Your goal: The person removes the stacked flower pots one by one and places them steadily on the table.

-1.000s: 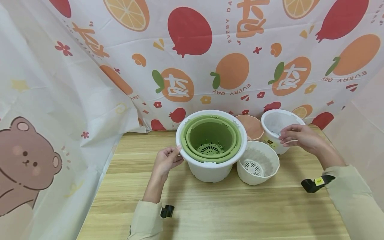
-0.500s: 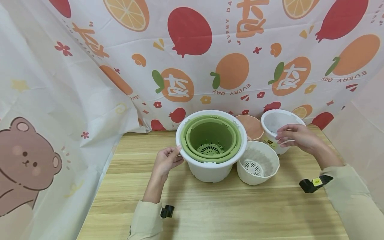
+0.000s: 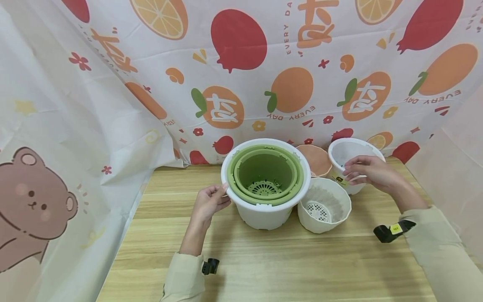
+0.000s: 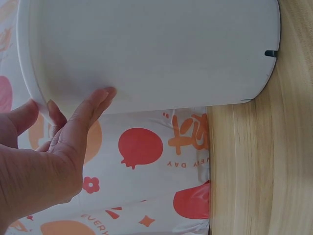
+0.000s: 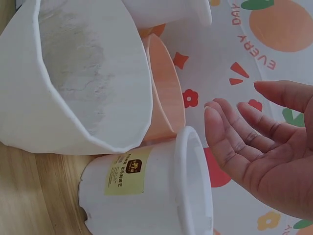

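Observation:
My left hand pinches the left rim of a large white flower pot, thumb at the lip. In the left wrist view, the fingers of that hand lie along the outside wall of the pot. Nested inside it are green pots with a slotted bottom. My right hand hovers at a smaller white pot bearing a yellow label. The right wrist view shows this hand with loosely bent fingers, holding nothing, beside the rim of the small pot.
Between the white pots stand a cream faceted pot with a grid bottom and, behind it, a peach pot. They stand close together near the back of the wooden table. A fruit-print cloth hangs right behind.
My right hand has drifted slightly left over the front of the small white pot. The left hand and all the pots look unmoved.

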The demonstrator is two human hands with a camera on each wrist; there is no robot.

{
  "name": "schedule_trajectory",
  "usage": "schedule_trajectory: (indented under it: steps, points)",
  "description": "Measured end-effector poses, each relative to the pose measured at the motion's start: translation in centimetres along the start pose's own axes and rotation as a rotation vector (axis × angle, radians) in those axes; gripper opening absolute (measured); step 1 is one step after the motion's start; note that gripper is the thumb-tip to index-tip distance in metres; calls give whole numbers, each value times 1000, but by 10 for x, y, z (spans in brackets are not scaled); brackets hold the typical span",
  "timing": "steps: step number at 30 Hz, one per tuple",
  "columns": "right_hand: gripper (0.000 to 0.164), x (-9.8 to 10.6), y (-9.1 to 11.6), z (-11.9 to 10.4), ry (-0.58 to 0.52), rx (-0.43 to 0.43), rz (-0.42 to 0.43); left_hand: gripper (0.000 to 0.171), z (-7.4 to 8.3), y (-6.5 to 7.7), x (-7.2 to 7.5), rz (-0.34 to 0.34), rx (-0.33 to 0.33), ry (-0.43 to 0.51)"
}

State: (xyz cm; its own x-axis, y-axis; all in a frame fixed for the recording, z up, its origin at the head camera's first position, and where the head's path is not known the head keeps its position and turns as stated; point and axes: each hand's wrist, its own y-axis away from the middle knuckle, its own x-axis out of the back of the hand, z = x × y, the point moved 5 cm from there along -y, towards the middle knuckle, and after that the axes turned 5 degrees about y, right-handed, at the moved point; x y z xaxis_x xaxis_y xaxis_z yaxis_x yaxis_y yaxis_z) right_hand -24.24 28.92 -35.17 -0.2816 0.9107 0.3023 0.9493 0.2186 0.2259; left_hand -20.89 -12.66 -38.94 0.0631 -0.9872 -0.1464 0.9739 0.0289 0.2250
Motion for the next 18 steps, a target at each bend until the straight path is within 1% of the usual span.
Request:
schedule_trajectory:
  steps: [6,10,18]
  points:
    - [25,-4,-1,-3,16,6,-8,28,0,0,0,-2,2,-7]
    - [26,-7,-1,-6,21,11,-7,28,0,0,0,-1,2,-10]
    - [37,-15,-3,-12,49,9,-11,27,0,0,0,0,-2,-9]
